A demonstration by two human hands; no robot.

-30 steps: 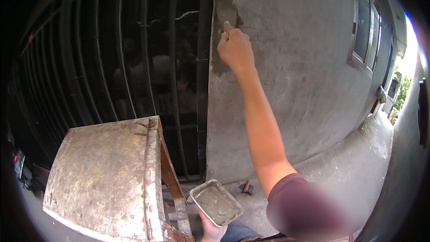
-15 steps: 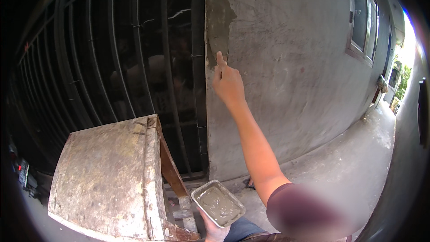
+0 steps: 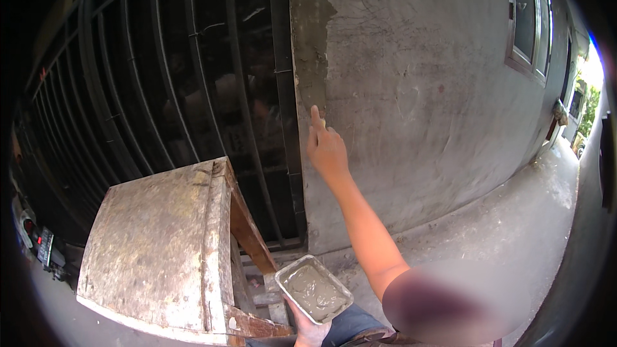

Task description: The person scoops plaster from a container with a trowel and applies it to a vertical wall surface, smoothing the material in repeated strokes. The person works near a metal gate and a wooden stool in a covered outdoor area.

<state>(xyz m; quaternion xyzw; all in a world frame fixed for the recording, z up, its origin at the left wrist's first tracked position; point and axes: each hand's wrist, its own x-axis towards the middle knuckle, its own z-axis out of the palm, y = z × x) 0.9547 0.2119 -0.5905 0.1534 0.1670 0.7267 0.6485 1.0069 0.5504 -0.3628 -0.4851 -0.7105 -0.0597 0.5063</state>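
Note:
My left hand (image 3: 310, 333) holds a shallow rectangular tray (image 3: 345, 308) from below, at the bottom middle. Grey wet mortar (image 3: 315, 290) covers its floor. My right arm reaches up to the grey wall (image 3: 411, 115), beside its left edge. My right hand (image 3: 329, 154) is against the wall, index finger stretched upward and the other fingers curled in. A small pale yellowish bit shows beside the index finger; whatever the hand grips is mostly hidden. A darker, damp mortar patch (image 3: 312, 45) runs down the wall edge to just above my fingertip.
A dark barred metal gate (image 3: 193, 77) stands left of the wall. A worn wooden table or stand (image 3: 154, 244) is at the lower left, beside the tray. A framed window (image 3: 528, 19) sits in the wall at upper right. Part of a motorcycle (image 3: 44, 244) shows at far left.
My right hand has moved down along the wall edge, and the damp patch now reaches lower. The view has shifted slightly. My left hand still holds the tray.

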